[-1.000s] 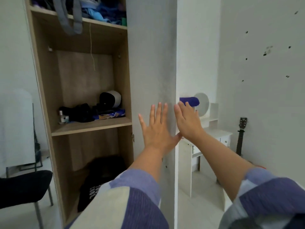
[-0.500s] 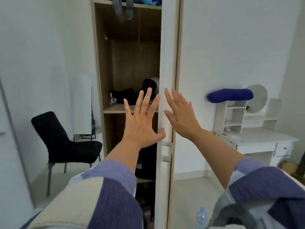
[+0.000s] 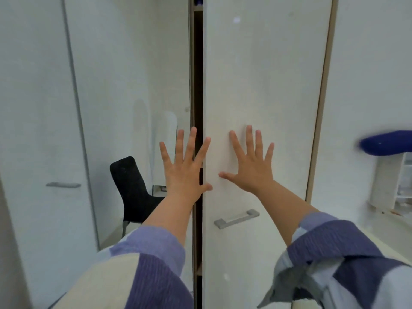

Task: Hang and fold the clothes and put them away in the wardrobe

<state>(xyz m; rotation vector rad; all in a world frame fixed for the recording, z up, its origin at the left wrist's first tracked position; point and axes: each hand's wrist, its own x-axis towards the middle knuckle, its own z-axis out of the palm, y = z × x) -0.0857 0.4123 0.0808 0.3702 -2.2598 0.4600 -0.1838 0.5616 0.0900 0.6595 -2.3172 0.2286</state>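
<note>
Head view: the right hand [image 3: 250,166] lies flat on the tall white wardrobe door [image 3: 263,85], fingers straight and spread wide, above the grey metal bar handle [image 3: 236,218]. The left hand [image 3: 185,168], fingers likewise spread wide, is raised at the door's left edge, over the narrow dark gap [image 3: 198,85]. No clothes are identifiable. A black chair [image 3: 131,188] stands left.

Just one head cam, up close, facing the tall white wooden wardrobe door [image 3: 263,85] straight on, tilted slightly down.
</note>
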